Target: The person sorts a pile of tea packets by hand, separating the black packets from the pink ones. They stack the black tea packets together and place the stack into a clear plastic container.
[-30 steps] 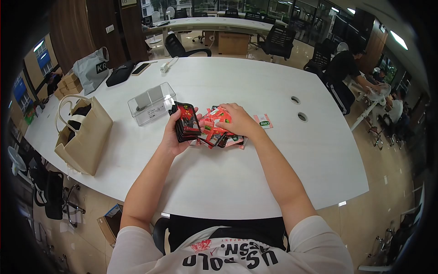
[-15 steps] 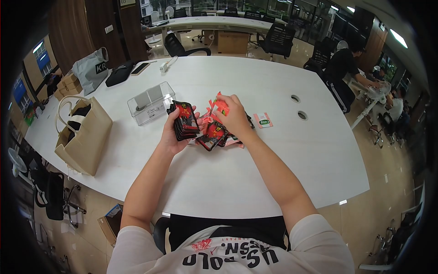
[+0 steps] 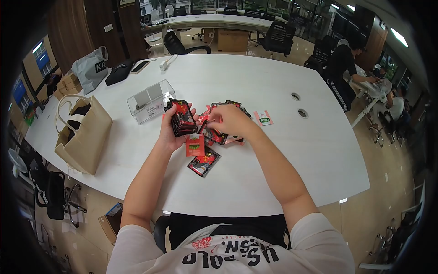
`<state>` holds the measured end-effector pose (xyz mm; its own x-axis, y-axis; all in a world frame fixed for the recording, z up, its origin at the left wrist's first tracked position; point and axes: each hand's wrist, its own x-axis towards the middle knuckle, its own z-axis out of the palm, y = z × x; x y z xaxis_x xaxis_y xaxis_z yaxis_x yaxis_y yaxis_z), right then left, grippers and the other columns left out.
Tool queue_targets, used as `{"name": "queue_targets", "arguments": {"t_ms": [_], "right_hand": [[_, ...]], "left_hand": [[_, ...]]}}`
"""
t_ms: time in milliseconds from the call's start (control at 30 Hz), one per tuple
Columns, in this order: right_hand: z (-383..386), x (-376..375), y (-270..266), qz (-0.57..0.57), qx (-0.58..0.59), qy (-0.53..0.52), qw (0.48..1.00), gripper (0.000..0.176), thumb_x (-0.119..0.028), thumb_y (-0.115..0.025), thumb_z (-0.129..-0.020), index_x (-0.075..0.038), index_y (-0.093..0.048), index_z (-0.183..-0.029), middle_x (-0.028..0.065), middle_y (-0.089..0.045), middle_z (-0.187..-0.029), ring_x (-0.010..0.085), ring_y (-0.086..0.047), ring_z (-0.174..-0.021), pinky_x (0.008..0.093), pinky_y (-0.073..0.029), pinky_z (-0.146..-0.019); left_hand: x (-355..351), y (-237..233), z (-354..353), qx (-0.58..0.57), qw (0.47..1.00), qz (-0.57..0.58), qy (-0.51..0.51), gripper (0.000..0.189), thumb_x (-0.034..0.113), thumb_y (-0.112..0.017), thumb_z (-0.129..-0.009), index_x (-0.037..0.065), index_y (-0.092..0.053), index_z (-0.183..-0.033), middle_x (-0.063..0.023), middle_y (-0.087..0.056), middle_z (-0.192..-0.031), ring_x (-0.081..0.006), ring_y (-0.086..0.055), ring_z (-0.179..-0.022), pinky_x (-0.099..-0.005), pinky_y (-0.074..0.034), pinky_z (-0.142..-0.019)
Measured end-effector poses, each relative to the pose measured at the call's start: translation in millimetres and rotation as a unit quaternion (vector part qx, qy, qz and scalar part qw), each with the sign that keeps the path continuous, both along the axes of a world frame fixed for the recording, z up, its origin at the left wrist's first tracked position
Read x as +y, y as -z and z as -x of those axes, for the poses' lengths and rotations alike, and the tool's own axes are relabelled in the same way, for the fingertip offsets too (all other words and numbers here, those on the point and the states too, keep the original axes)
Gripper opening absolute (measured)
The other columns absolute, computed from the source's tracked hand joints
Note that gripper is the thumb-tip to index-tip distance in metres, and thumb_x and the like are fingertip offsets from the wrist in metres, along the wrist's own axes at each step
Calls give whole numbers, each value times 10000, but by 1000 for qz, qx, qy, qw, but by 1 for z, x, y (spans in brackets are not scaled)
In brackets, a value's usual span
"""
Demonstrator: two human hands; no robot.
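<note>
Over the white table (image 3: 255, 182), with stacked packets (image 3: 184, 119) clasped in the left hand (image 3: 167, 134) and a loose pile (image 3: 219, 138) beneath the curled right hand (image 3: 235, 120) of unclear grip, expect light, slippery pliancy and pinch by sealed edges.

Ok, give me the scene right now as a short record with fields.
left hand: gripping a stack of black-and-red packets
right hand: at the mixed packet pile; its exact grip is unclear
nearer the person: one black-and-red packet, a red-and-green packet overlapping it in view
right of pile: one pale packet with green label, lying apart
left of stack: clear box
far left: beige tote bag
</note>
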<state>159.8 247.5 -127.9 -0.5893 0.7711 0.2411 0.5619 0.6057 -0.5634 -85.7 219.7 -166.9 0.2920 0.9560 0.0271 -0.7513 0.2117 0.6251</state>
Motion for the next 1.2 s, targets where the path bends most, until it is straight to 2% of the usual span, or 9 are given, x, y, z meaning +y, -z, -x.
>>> {"name": "queue_targets", "arguments": {"t_ms": [67, 167, 367, 467, 667, 833, 1000, 1133, 1200], "right_hand": [[-4, -15, -16, 64, -100, -22, 993, 334, -332, -881, -796, -38, -782, -919, 107, -736, -833, 234, -729, -796, 371, -561, -697], [9, -41, -22, 113, -243, -64, 961, 442, -449, -892, -764, -36, -788, -882, 118, -726, -823, 238, -719, -776, 371, -569, -701], [62, -111, 18, -55, -366, 8, 929, 698, -686, -845, -689, -42, -807, -955, 106, -744, -912, 270, -737, -863, 440, -587, -665], [74, -132, 49, -169, -310, 22, 935, 547, -560, -827, -778, -40, -811, -943, 104, -741, -930, 272, -724, -844, 417, -580, -671], [70, -145, 12, -85, -327, -66, 939, 214, -228, -752, -799, -46, -797, -903, 164, -727, -795, 320, -710, -774, 433, -568, -713], [23, -114, -56, -9, -160, -138, 977, 217, -196, -686, -879, -57, -784, -1014, 162, -712, -798, 356, -711, -789, 458, -565, -741], [-8, -84, -79, -191, 49, -5, 980, 269, -150, -641, -952, -59, -769, -1171, 146, -723, -876, 353, -675, -755, 440, -544, -724], [6, -70, -58, -259, 60, 95, 959, 297, -166, -661, -954, -43, -746, -1210, 121, -739, -923, 315, -684, -858, 422, -553, -757], [21, -64, -37, -269, 29, 71, 960, 301, -201, -675, -954, -51, -742, -1205, 108, -747, -949, 314, -682, -926, 440, -548, -799]], "left_hand": [[3, 2, 0, -3, 1000, 5, -4, 630, 506, -683, -954, 55, -563, -1377, -122, -689, -1191, -275, -715, -1043, -444, -584, -998], [2, 3, 0, -5, 1000, 11, -8, 627, 492, -693, -952, 51, -561, -1376, -123, -686, -1179, -280, -710, -1040, -444, -584, -996], [4, 4, 2, -15, 1000, 0, -4, 618, 477, -693, -958, 36, -559, -1369, -122, -680, -1163, -287, -696, -1045, -446, -585, -994], [5, 4, 3, -20, 1000, -1, -4, 614, 470, -694, -959, 31, -558, -1366, -122, -679, -1162, -289, -695, -1047, -447, -585, -996], [4, 2, 2, -14, 1000, 8, -11, 613, 466, -700, -956, 28, -562, -1361, -121, -678, -1168, -292, -696, -1050, -448, -588, -999], [2, 2, 4, -10, 1000, 9, -4, 614, 479, -703, -952, 37, -571, -1358, -110, -683, -1198, -288, -710, -1054, -449, -590, -996], [1, 3, 1, 39, 999, 17, -18, 619, 520, -674, -971, 49, -582, -1361, -100, -699, -1233, -269, -725, -1088, -437, -595, -987], [-4, 6, -13, -3, 999, 33, 12, 643, 595, -606, -1003, 67, -589, -1370, -108, -695, -1292, -269, -709, -1137, -452, -576, -999], [-16, 1, -22, -10, 998, 8, 55, 662, 634, -564, -1009, 73, -596, -1359, -108, -693, -1294, -264, -694, -1166, -463, -562, -997]]}}
